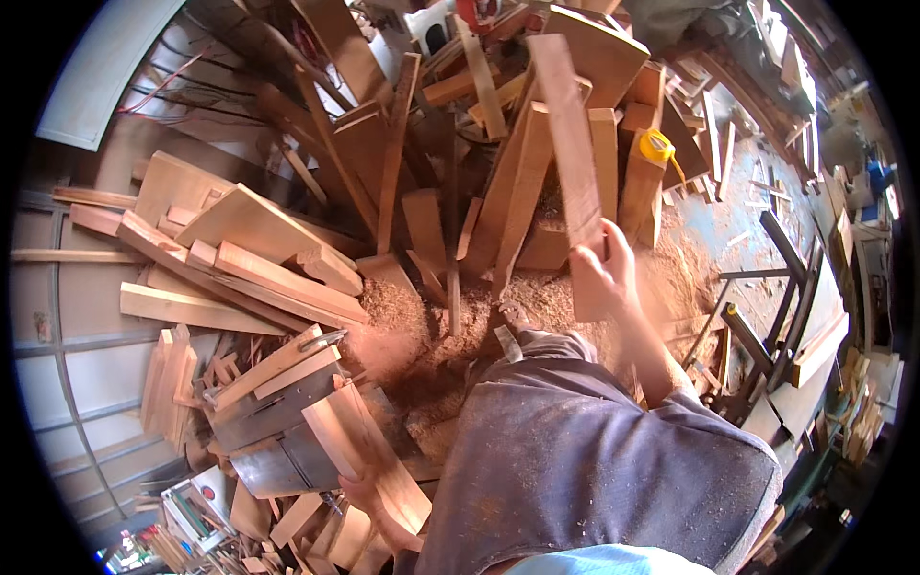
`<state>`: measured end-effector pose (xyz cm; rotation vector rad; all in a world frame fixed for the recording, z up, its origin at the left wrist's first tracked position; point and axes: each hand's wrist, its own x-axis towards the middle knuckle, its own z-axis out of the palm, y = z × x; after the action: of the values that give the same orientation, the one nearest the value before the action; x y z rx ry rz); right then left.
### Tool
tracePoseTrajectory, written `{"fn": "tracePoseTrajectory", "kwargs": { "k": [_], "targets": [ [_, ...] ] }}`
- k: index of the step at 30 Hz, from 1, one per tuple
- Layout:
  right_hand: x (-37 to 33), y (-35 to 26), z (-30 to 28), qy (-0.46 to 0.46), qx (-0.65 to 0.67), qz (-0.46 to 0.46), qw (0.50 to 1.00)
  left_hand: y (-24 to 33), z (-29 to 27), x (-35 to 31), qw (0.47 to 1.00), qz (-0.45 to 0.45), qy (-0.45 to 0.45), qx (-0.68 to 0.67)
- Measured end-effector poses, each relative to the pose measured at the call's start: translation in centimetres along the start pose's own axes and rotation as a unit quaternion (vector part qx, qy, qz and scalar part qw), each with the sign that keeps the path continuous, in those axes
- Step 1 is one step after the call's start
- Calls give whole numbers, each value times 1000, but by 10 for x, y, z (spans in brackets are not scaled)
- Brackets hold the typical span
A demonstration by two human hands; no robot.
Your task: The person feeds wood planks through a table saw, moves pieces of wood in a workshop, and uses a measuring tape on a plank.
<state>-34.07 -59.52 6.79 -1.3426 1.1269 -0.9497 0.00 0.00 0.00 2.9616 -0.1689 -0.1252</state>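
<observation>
My right hand (610,270) is closed around the lower part of a long, flat wooden board (565,144), which points away from me with its far end up among the stacked timber. The thumb lies across the board's face. At lower left, my left hand (369,500) grips the near part of a shorter, thicker wooden board (359,436), some fingers hidden by the wood. This shorter board lies beside a grey metal machine table (283,465). Two narrow wood strips (278,369) rest on the machine's far part.
Planks lean upright ahead, including a tall board (529,182). A yellow tape measure (656,146) sits on top of one timber. More boards (249,225) are piled at left. Sawdust (393,311) covers the floor. A black metal frame (786,297) stands at right.
</observation>
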Motion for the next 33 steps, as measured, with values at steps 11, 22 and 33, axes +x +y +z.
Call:
{"fn": "tracePoseTrajectory", "kwargs": {
  "k": [11, 22, 33],
  "targets": [
    [148, 45, -111, 230, 1, 37, 973, -7, 19, -7, 999, 25, 43, 19],
    [254, 15, -74, 305, 35, 60, 950, 6, -3, -17, 999, -19, 26, 29],
    [297, 117, -122, 292, -43, 65, 953, 15, 15, -2, 999, 14, -8, -31]
  ]
}}
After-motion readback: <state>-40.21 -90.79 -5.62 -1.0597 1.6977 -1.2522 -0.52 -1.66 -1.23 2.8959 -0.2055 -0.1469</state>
